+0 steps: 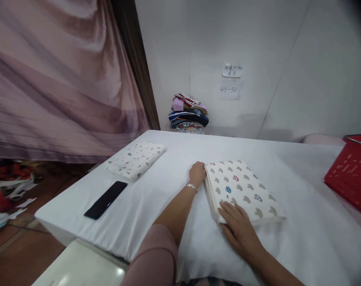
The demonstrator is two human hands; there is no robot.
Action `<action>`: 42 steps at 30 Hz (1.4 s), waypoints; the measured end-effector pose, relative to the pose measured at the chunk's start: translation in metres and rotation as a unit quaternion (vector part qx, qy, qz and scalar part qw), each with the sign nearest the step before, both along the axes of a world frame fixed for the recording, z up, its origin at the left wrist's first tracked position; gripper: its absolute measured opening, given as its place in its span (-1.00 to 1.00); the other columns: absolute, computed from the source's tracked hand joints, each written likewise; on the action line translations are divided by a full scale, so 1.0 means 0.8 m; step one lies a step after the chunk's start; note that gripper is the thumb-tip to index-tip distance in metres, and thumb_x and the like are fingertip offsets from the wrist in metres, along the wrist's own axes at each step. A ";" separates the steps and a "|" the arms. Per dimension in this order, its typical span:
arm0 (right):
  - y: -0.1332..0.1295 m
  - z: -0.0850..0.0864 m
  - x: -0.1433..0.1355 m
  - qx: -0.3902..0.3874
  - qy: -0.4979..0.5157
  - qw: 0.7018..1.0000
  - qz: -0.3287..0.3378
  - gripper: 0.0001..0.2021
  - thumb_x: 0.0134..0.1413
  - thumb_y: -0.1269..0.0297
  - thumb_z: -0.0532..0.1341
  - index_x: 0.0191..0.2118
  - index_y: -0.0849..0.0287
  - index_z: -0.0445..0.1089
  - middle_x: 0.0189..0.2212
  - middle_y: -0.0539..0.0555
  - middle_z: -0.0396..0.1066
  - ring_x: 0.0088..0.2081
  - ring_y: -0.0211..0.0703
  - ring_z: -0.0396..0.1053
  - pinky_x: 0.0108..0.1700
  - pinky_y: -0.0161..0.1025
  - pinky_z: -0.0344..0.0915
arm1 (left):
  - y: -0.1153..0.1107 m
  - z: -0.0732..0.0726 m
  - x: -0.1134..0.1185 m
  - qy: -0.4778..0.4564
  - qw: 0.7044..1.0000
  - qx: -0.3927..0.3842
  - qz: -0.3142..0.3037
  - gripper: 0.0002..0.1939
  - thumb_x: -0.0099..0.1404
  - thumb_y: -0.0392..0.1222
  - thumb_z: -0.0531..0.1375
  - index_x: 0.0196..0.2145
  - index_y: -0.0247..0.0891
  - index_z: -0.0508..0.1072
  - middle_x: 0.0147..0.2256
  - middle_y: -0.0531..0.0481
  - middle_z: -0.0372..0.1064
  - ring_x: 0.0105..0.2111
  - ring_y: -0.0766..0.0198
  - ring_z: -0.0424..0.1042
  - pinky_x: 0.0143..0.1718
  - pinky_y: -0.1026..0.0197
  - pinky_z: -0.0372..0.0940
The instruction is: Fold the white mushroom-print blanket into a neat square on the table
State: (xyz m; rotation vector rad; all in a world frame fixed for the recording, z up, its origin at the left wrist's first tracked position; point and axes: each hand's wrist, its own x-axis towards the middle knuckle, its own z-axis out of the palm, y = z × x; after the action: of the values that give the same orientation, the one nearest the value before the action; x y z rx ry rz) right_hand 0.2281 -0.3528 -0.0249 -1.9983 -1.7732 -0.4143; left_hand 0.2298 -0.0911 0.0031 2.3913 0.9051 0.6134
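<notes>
A folded white cloth (242, 184) with grey, red and blue mushroom prints lies on the white-covered table (174, 155). At its far left corner is my left hand (197, 173), its fingers curled against the folded edge; whether they pinch the fabric is hidden. My right hand (238, 226) lies with its fingers stretched out on the near left corner of the cloth. Another folded white cloth (137, 159) with small dark prints lies at the table's left side.
A black phone-like slab (105, 200) lies near the table's left edge. At the right edge stands a red basket (351, 174). Behind the table is a stack of folded fabrics (188, 115). A pale stool-like surface (82, 266) is below the near left edge.
</notes>
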 end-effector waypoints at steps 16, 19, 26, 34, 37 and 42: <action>0.005 0.019 -0.009 -0.035 0.036 0.999 -0.022 -0.60 0.18 0.30 0.02 0.13 0.12 0.21 0.15 0.13 0.19 0.18 -0.08 0.09 0.19 0.03 0.03 | 0.030 0.002 0.024 0.021 0.992 -0.126 0.017 -0.73 0.12 -0.27 0.09 -0.27 -0.18 0.54 -0.24 -0.01 0.50 -0.24 0.22 0.42 -0.30 0.30 0.23; 0.006 0.025 -0.012 -0.036 0.054 0.997 -0.035 -0.62 0.18 0.29 0.02 0.12 0.12 0.22 0.14 0.11 0.20 0.19 -0.11 0.08 0.20 0.01 0.00 | 0.040 0.006 0.027 0.023 0.990 -0.142 -0.008 -0.74 0.09 -0.33 0.09 -0.30 -0.23 0.54 -0.26 -0.03 0.51 -0.24 0.23 0.43 -0.26 0.30 0.25; 0.004 0.037 -0.013 -0.050 0.062 0.996 -0.031 -0.58 0.17 0.27 0.02 0.15 0.09 0.16 0.15 0.09 0.19 0.19 -0.15 0.05 0.22 -0.03 -0.05 | 0.045 0.010 0.018 -0.024 0.987 -0.149 -0.057 -0.58 0.10 -0.31 0.12 -0.05 -0.23 0.42 -0.14 -0.01 0.45 -0.29 0.32 0.43 -0.29 0.35 0.31; 0.007 0.029 -0.015 -0.059 0.036 0.997 -0.040 -0.63 0.21 0.29 -0.02 0.11 0.06 0.23 0.18 0.08 0.14 0.20 -0.10 0.04 0.20 0.02 -0.02 | 0.043 0.006 0.027 0.025 0.991 -0.131 0.004 -0.76 0.10 -0.22 0.12 -0.28 -0.13 0.54 -0.24 0.02 0.51 -0.19 0.15 0.43 -0.21 0.22 0.28; 0.007 0.025 -0.015 -0.062 0.030 0.997 -0.040 -0.63 0.21 0.30 -0.02 0.11 0.07 0.23 0.19 0.07 0.14 0.20 -0.09 0.04 0.19 0.02 -0.01 | 0.042 0.008 0.027 0.023 0.990 -0.138 0.002 -0.75 0.09 -0.24 0.13 -0.28 -0.16 0.55 -0.22 0.00 0.50 -0.17 0.15 0.43 -0.16 0.22 0.27; 0.007 0.017 -0.014 -0.047 0.015 0.998 -0.035 -0.64 0.19 0.32 0.00 0.08 0.10 0.27 0.17 0.09 0.17 0.19 -0.06 0.06 0.17 0.05 0.00 | 0.045 0.014 0.010 0.004 0.983 -0.170 -0.063 -0.77 0.10 -0.29 0.16 -0.28 -0.20 0.55 -0.22 0.04 0.51 -0.18 0.28 0.43 -0.13 0.33 0.26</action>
State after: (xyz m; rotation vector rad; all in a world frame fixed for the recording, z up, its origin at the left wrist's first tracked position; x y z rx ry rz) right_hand 0.2167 -0.3468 -0.0112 -2.1257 -1.7373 -0.3277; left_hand 0.2379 -0.0551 0.0144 2.1237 0.7837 0.3664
